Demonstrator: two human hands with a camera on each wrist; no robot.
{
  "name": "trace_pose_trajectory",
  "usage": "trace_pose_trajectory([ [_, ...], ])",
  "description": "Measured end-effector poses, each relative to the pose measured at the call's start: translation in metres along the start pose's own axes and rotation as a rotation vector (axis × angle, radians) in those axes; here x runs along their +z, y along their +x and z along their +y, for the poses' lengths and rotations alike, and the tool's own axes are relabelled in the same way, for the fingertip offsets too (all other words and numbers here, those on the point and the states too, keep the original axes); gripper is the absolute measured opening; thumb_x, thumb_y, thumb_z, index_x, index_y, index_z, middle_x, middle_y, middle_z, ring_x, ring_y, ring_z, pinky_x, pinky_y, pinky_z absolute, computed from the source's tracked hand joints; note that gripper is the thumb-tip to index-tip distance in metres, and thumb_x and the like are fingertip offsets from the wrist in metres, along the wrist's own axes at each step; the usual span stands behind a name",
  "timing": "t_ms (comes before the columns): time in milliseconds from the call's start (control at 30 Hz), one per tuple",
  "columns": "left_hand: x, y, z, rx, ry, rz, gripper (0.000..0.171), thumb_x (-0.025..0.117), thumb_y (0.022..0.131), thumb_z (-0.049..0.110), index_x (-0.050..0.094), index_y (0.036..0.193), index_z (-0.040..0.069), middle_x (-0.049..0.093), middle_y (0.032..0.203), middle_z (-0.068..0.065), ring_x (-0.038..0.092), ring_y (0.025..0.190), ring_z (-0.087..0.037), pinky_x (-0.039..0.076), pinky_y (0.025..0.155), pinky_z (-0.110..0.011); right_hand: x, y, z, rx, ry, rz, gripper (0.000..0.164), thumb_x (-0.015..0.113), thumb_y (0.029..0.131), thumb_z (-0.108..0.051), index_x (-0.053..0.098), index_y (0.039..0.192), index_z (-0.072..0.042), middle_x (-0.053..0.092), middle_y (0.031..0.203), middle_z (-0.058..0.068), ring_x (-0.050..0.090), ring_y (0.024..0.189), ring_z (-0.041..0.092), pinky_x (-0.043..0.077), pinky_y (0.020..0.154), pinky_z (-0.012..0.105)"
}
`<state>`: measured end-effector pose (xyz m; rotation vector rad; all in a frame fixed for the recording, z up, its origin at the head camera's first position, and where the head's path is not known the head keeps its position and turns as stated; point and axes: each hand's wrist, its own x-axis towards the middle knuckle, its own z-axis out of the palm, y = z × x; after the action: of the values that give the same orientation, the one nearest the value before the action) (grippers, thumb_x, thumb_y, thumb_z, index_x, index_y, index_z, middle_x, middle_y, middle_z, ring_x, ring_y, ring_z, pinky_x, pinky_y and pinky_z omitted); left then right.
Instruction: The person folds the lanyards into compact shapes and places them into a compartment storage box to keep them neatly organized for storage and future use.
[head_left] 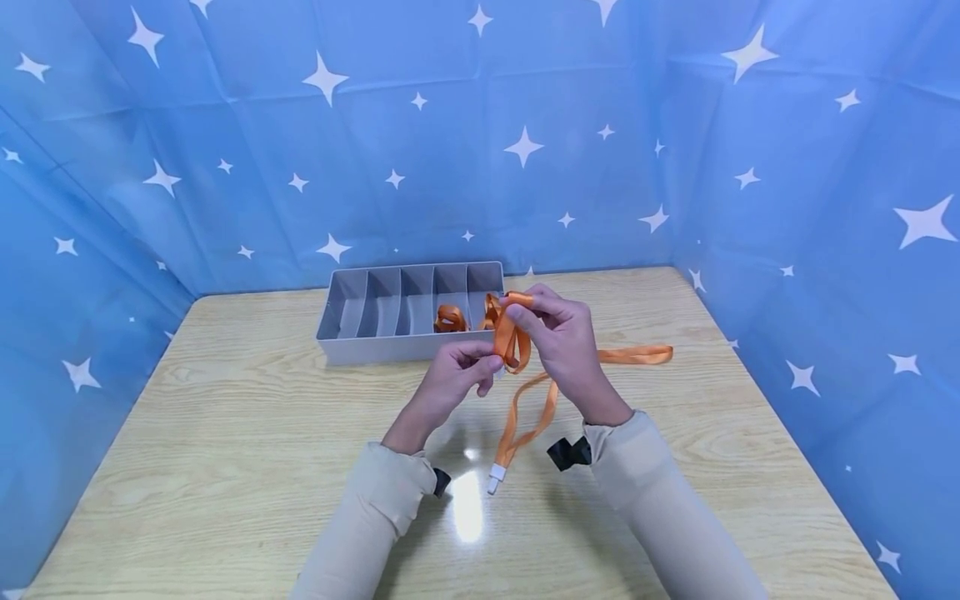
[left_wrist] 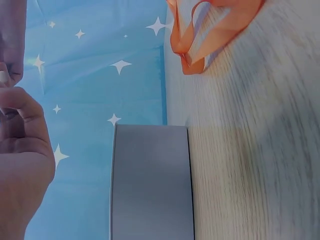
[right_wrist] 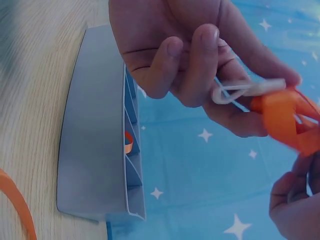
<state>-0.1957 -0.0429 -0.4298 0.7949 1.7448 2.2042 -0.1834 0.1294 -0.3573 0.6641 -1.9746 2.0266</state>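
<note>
Both hands hold a folded orange lanyard (head_left: 504, 340) above the table, just in front of a grey compartment box. My left hand (head_left: 453, 375) pinches its lower end; in the right wrist view a white clip (right_wrist: 272, 86) lies between those fingers. My right hand (head_left: 562, 342) grips the upper loop between thumb and fingers. Beneath the hands, a second orange lanyard (head_left: 506, 450) lies stretched on the table, its white clip (head_left: 496, 477) toward me, its middle hidden by the right hand and wrist. Only part of each hand shows in the left wrist view.
The grey box (head_left: 390, 350) stands at the back of the table (head_left: 247, 433). A coiled orange lanyard (head_left: 450, 317) sits in its second compartment from the right, and more orange strap (head_left: 491, 308) shows in the rightmost one. A blue starred curtain (head_left: 450, 133) surrounds the table.
</note>
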Motion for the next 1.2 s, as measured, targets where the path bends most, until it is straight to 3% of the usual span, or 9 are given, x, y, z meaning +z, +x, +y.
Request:
trace_pose_trajectory([
  [267, 0.005, 0.002, 0.001, -0.028, -0.047, -0.083, 0.011, 0.054, 0.094, 0.014, 0.058, 0.096, 0.004, 0.05, 0.081, -0.007, 0.048, 0.045, -0.015, 0.046, 0.046, -0.025, -0.001, 0.0, -0.005, 0.004, -0.013, -0.014, 0.022, 0.061, 0.089, -0.009, 0.067, 0.103, 0.006, 0.059, 0.09, 0.013, 0.057, 0.083, 0.027, 0.05, 0.073, 0.029],
  [367, 0.005, 0.003, 0.001, -0.021, -0.038, -0.073, 0.007, 0.055, 0.093, 0.012, 0.058, 0.093, 0.006, 0.054, 0.079, -0.003, 0.047, 0.045, -0.014, 0.045, 0.047, -0.025, -0.003, -0.001, -0.007, 0.006, -0.056, -0.026, 0.021, 0.061, 0.088, -0.01, 0.068, 0.102, 0.004, 0.059, 0.089, 0.013, 0.054, 0.08, 0.026, 0.048, 0.07, 0.028],
  [567, 0.004, 0.003, 0.001, -0.006, 0.014, 0.079, 0.013, 0.063, 0.088, 0.014, 0.065, 0.092, 0.003, 0.064, 0.078, -0.003, 0.039, 0.049, -0.013, 0.035, 0.046, -0.022, -0.007, 0.0, -0.01, 0.039, -0.134, 0.008, 0.02, 0.063, 0.088, -0.013, 0.07, 0.1, 0.0, 0.059, 0.091, 0.011, 0.05, 0.077, 0.026, 0.043, 0.064, 0.026],
  [767, 0.003, 0.002, -0.001, 0.02, 0.07, 0.225, 0.02, 0.066, 0.085, 0.013, 0.068, 0.097, -0.003, 0.061, 0.075, -0.004, 0.039, 0.051, -0.014, 0.032, 0.045, -0.021, -0.013, -0.002, -0.012, 0.18, -0.075, 0.014, 0.027, 0.063, 0.088, -0.022, 0.069, 0.105, -0.002, 0.058, 0.091, 0.009, 0.044, 0.079, 0.022, 0.041, 0.069, 0.027],
  [900, 0.007, 0.001, 0.008, 0.049, 0.087, 0.277, 0.019, 0.066, 0.084, 0.009, 0.068, 0.097, -0.005, 0.06, 0.071, -0.001, 0.038, 0.049, -0.012, 0.031, 0.044, -0.021, -0.016, -0.003, -0.014, 0.289, 0.087, -0.049, 0.033, 0.059, 0.09, -0.028, 0.067, 0.11, -0.003, 0.056, 0.084, 0.004, 0.042, 0.074, 0.021, 0.04, 0.071, 0.029],
  [1033, 0.012, 0.0, 0.018, 0.081, 0.111, 0.321, 0.019, 0.067, 0.084, 0.008, 0.067, 0.095, -0.007, 0.055, 0.063, 0.001, 0.037, 0.048, -0.01, 0.03, 0.044, -0.021, -0.018, -0.004, -0.014, 0.311, 0.234, -0.14, 0.039, 0.052, 0.094, -0.033, 0.063, 0.105, 0.002, 0.056, 0.078, 0.005, 0.043, 0.069, 0.021, 0.04, 0.07, 0.03],
  [1100, 0.013, 0.001, 0.02, 0.088, 0.131, 0.351, 0.02, 0.068, 0.084, 0.009, 0.067, 0.094, -0.008, 0.053, 0.061, 0.002, 0.038, 0.049, -0.009, 0.03, 0.044, -0.02, -0.018, -0.004, -0.014, 0.302, 0.244, -0.186, 0.043, 0.048, 0.096, -0.036, 0.06, 0.1, 0.005, 0.064, 0.087, 0.009, 0.049, 0.068, 0.021, 0.041, 0.076, 0.033],
  [1200, 0.015, 0.0, 0.021, 0.103, 0.165, 0.393, 0.02, 0.068, 0.083, 0.008, 0.067, 0.094, -0.009, 0.052, 0.059, 0.002, 0.04, 0.051, -0.009, 0.032, 0.046, -0.019, -0.017, -0.004, -0.012, 0.296, 0.239, -0.236, 0.048, 0.043, 0.097, -0.039, 0.058, 0.108, 0.006, 0.066, 0.104, 0.015, 0.058, 0.072, 0.028, 0.039, 0.09, 0.042],
])
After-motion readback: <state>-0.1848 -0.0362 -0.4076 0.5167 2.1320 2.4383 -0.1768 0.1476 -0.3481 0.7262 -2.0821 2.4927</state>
